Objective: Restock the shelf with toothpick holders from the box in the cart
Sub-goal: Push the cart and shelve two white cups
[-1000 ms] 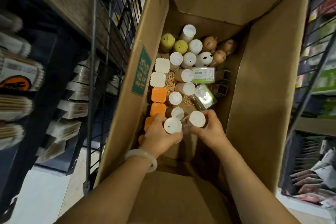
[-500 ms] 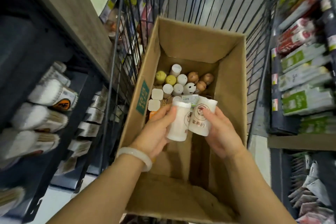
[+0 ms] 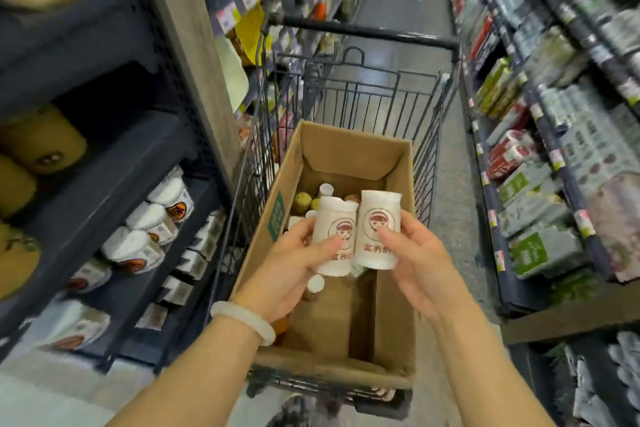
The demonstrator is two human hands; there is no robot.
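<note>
Left hand (image 3: 294, 262) is gripping one white toothpick holder (image 3: 335, 239) upright above the box (image 3: 394, 319); right hand (image 3: 417, 258) is pinching a second holder (image 3: 379, 232), both touching side by side.

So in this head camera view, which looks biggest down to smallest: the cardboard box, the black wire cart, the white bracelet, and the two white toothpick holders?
1. Black wire cart
2. Brown cardboard box
3. Two white cylindrical toothpick holders, which look alike in size
4. White bracelet, though its nearness to the camera makes this last place unsure.

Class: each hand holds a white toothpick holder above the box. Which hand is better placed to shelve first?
Probably the left hand: its holder is nearer the left-side shelves, where similar goods sit.
</note>
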